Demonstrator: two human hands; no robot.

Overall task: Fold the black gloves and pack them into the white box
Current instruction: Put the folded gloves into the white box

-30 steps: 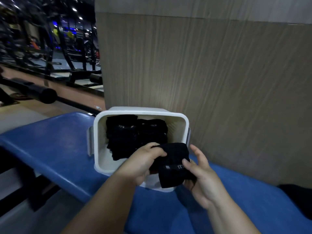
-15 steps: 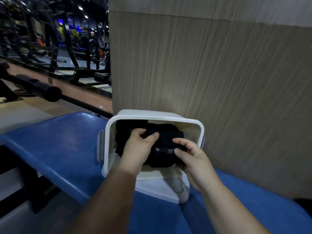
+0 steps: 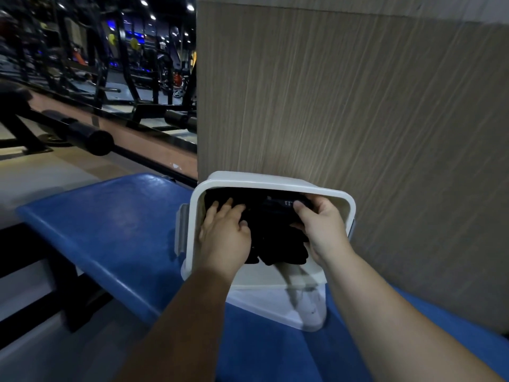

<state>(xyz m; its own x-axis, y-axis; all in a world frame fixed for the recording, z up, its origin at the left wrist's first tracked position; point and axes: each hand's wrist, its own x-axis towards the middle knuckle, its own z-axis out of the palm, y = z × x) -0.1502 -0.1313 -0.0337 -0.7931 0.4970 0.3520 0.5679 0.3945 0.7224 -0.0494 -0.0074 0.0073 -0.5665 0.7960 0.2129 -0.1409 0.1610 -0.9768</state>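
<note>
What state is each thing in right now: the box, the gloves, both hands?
white box: open, tipped on its side, mouth toward the camera.
black gloves: piled inside the box.
folded glove: folded, at the top of the pile, held.
left hand: inside the box, fingers straight, pressing the pile.
right hand: inside the box, gripping the folded glove.
blue bench: bears the box.

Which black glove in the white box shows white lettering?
The folded glove at the back right of the white box, held by the right hand; the other gloves by the left hand look plain black.
</note>
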